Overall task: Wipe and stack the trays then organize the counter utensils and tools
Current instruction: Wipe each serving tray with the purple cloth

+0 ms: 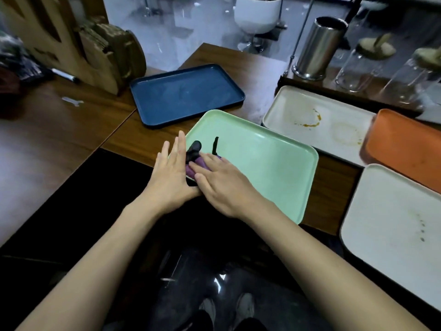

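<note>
A mint green tray point(267, 163) lies on the wooden counter in front of me, its near corner past the counter edge. A purple and black cloth point(194, 158) sits on its left part. My right hand point(222, 185) presses flat on the cloth with straight fingers. My left hand point(170, 173) lies flat at the tray's left edge, fingers straight, touching the cloth's side. A dark blue tray point(186, 94) rests farther back. A stained cream tray point(317, 123), an orange tray point(405, 149) and a second cream tray point(393, 225) lie to the right.
A steel utensil holder point(317, 48) and glass jars point(358, 68) stand on a raised ledge at the back right. A wooden rack point(107, 51) and a marker pen point(64, 75) sit at the back left. A white pot point(257, 15) stands beyond the counter.
</note>
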Tool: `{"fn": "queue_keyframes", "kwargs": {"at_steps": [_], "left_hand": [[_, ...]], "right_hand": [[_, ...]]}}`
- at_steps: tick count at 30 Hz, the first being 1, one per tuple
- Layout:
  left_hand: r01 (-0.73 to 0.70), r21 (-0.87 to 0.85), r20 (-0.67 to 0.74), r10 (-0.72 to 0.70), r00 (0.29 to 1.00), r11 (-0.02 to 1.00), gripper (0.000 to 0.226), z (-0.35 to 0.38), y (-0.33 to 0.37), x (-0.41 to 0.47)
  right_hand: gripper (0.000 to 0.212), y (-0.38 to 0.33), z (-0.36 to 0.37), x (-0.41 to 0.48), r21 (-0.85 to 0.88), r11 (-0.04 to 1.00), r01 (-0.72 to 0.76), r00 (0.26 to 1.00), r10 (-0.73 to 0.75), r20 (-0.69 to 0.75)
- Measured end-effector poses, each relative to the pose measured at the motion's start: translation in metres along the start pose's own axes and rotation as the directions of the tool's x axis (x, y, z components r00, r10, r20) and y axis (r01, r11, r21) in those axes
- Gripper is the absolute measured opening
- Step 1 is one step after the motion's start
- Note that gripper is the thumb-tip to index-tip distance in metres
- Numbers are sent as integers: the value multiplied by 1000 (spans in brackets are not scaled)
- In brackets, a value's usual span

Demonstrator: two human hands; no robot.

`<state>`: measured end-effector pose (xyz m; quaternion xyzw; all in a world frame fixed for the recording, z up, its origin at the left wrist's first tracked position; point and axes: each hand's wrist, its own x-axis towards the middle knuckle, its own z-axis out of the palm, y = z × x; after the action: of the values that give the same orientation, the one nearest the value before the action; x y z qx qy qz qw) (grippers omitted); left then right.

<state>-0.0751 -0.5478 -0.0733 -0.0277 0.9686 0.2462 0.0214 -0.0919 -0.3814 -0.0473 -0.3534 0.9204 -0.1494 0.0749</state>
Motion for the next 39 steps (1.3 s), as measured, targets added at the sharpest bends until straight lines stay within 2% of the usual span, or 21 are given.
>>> {"fn": "queue_keyframes", "kwargs": {"at_steps": [3,6,13,19,22,28,30,33,36,39], "left_hand": [[7,34,50,-8,999,999,142,-3,0,-3],[16,58,85,-21,996,998,157,-4,-1,-1],[27,253,138,-64,988,967,152,-8,-4,-2],[48,338,115,-91,989,940,138,-14,-23,-9],[68,407,118,-126,985,911,132,-22,-34,-10],[84,414,146,-157,977,907,142,-32,-31,-8],[56,384,133,-115,984,922,139,-33,-22,-6],[-60,316,104,28,994,947,131,-33,6,4],[-177,232,63,167,984,956,128,-29,40,21],[-254,160,64,246,967,954,124,-23,72,43]], "right_hand": [[56,10,0,-26,-4,998,-64,998,64,-20],[75,24,0,-55,3,989,-150,989,150,-1],[75,55,-7,-108,-45,955,-292,956,291,-24],[76,52,-3,-92,-26,974,-227,973,226,-49],[60,50,-8,-78,15,985,-172,984,173,-44],[48,49,-14,-67,103,985,-138,980,151,-129],[47,51,-15,-68,197,969,-149,970,182,-160],[47,51,-27,-68,316,927,-203,933,281,-225],[47,57,-48,-70,343,907,-244,897,345,-276],[46,76,-73,-81,348,901,-260,859,380,-344]]}}
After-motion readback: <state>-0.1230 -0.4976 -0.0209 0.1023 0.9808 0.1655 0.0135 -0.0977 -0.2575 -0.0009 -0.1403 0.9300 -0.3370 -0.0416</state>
